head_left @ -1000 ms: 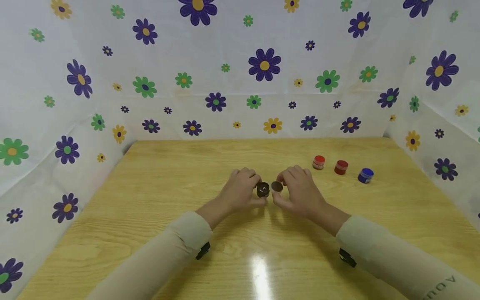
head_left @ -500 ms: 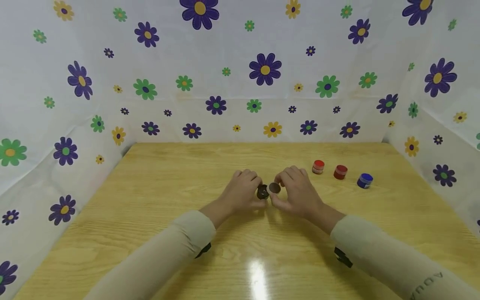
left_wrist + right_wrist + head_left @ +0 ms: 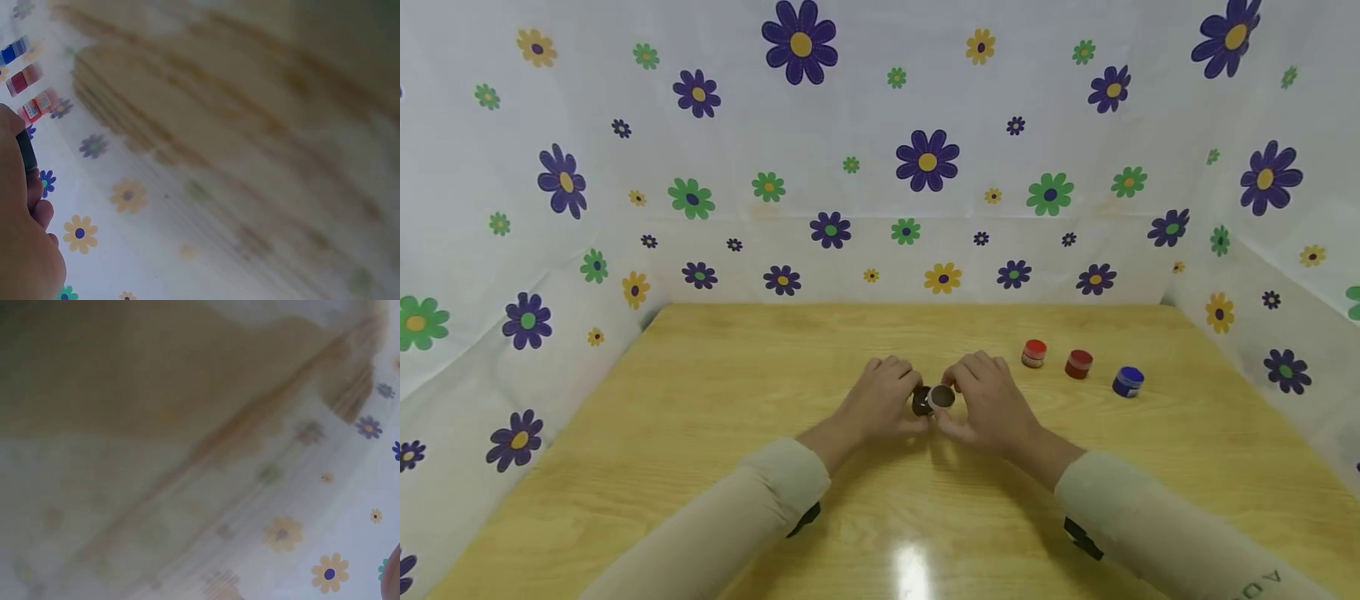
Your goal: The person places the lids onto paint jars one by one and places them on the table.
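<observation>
In the head view my left hand (image 3: 882, 398) pinches a small black round piece (image 3: 920, 402) with a glossy highlight on top. Fingers and thumb of my right hand (image 3: 992, 402) hold a round piece with a pale rim and a brownish-grey face (image 3: 942, 397), tilted toward me. The two pieces overlap in view, rim against rim; which is paint jar and which is lid I cannot tell. At the left wrist view's edge, that hand (image 3: 28, 244) grips something dark (image 3: 26, 150). Only a bit of the right hand (image 3: 392, 578) enters the right wrist view.
Three small lidded paint jars stand at the right: bright red (image 3: 1033, 353), dark red (image 3: 1078, 364) and blue (image 3: 1127, 382). The wooden table (image 3: 760, 358) ends against flower-printed cloth (image 3: 850, 108) at the back and sides. A blurred sleeve or cloth fills much of both wrist views.
My right hand has brought the pale-rimmed piece left, from beside the black piece to overlapping it. The whole scene sits lower in the head view; the three jars have stayed put.
</observation>
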Demonstrator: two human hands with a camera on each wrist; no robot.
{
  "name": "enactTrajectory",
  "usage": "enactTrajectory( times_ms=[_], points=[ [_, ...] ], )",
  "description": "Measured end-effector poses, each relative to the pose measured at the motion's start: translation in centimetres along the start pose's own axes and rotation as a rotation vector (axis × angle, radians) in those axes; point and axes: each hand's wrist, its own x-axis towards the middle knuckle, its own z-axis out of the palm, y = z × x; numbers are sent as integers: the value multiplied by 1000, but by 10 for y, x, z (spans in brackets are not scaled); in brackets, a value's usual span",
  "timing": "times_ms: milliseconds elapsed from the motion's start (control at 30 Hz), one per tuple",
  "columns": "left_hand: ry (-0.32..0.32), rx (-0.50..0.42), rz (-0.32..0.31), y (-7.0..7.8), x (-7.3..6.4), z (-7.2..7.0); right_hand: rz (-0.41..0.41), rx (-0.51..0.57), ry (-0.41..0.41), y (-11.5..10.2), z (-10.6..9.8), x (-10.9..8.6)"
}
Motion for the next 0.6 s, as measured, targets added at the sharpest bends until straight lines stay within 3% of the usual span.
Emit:
enactTrajectory(
  times_ms=[267, 600],
  points=[
    [10, 16, 20, -2, -1, 0, -39, -4, 18, -1, 6, 5],
    [-44, 5, 6, -2, -2, -2, -32, -17, -19, -6, 14, 9]
  ],
)
